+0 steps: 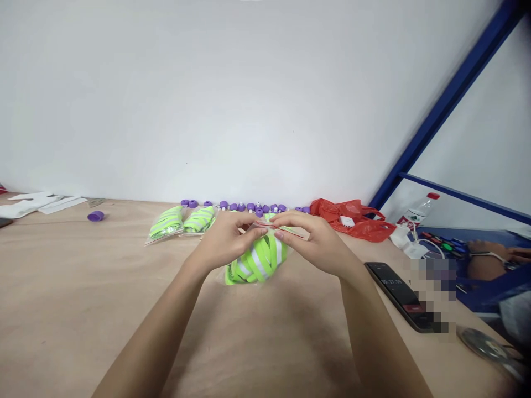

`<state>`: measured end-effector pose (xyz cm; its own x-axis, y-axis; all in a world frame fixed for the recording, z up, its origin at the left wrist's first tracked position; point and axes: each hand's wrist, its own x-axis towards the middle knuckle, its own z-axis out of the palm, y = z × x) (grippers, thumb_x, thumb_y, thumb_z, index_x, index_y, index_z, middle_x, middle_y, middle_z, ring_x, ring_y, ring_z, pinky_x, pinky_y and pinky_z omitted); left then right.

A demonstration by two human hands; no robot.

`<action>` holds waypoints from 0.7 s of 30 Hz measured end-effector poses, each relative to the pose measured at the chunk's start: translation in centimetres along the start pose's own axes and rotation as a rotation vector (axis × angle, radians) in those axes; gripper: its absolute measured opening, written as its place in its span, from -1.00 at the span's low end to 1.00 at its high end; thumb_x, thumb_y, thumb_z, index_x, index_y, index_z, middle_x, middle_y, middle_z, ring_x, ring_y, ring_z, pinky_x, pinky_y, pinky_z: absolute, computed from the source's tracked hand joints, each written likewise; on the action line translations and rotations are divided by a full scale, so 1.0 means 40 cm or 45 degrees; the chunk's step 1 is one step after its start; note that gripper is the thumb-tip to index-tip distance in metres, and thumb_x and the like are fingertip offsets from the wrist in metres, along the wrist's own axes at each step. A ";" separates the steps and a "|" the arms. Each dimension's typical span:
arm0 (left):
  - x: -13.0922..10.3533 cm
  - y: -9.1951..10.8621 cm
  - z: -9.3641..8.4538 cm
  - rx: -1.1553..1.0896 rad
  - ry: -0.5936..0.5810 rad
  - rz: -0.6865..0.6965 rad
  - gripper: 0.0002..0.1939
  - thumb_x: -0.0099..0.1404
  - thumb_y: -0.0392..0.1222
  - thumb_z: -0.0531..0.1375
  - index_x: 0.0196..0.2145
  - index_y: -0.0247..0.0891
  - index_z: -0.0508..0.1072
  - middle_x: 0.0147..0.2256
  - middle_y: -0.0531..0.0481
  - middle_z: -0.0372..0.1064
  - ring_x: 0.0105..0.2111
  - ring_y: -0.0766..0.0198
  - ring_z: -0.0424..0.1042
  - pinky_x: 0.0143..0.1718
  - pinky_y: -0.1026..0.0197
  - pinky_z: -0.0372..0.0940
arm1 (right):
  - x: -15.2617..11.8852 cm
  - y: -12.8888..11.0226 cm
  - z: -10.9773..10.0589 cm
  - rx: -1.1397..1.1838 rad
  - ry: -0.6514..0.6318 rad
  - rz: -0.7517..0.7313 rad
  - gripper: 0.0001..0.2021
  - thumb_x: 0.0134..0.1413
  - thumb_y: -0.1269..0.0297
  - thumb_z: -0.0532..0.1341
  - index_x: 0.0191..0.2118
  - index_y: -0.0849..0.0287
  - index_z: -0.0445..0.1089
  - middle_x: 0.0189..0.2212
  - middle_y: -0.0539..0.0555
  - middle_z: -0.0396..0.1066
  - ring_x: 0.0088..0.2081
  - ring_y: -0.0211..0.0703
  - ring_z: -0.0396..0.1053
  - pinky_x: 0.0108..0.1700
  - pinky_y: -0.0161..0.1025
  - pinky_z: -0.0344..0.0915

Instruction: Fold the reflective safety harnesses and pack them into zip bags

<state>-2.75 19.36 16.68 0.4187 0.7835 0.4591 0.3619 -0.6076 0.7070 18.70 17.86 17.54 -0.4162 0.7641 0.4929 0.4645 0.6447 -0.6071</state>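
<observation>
Between my two hands hangs a clear zip bag (259, 262) filled with a folded neon-green strap that has pale reflective stripes. My left hand (224, 237) pinches the bag's top edge on the left, thumb against fingers. On the right, my right hand (313, 237) pinches the same edge, close to the left fingertips. A thin red line runs along the bag's mouth. Behind my left hand, two similar filled bags lie on the table: one bag (166, 222) further left and another bag (199, 219) beside it.
Several purple caps (251, 208) line the wall, and one purple cap (95, 216) lies apart at left. A red plastic bag (348, 218), phone (398, 293), bottle (418, 210) and white charger (409, 240) are at right. White papers (41, 204) lie far left. A blue metal frame (446, 105) rises at right.
</observation>
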 end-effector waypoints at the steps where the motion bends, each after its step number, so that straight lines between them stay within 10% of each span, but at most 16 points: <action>1: -0.001 0.001 -0.002 0.007 0.010 -0.001 -0.78 0.33 -0.17 0.18 -0.34 -0.24 0.62 -0.45 0.01 0.50 -0.43 0.26 0.39 -0.42 0.26 0.26 | 0.001 0.003 -0.001 -0.012 -0.004 0.026 -0.85 0.23 0.21 0.21 -0.21 0.08 0.53 -0.15 0.07 0.55 -0.07 -0.05 0.47 -0.01 -0.12 0.37; 21: -0.002 0.006 -0.004 -0.244 0.018 -0.131 -0.77 0.27 -0.05 0.27 -0.34 -0.28 0.61 -0.38 -0.07 0.57 -0.34 0.17 0.53 -0.33 0.22 0.43 | 0.005 0.009 0.012 0.077 0.118 0.157 -0.94 0.11 0.29 0.25 -0.34 0.15 0.45 -0.36 0.03 0.50 -0.25 -0.12 0.46 -0.23 -0.23 0.37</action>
<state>-2.83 19.19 16.91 0.3756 0.8427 0.3857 0.2367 -0.4896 0.8392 18.41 18.23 17.11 -0.2837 0.8379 0.4663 0.4582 0.5456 -0.7017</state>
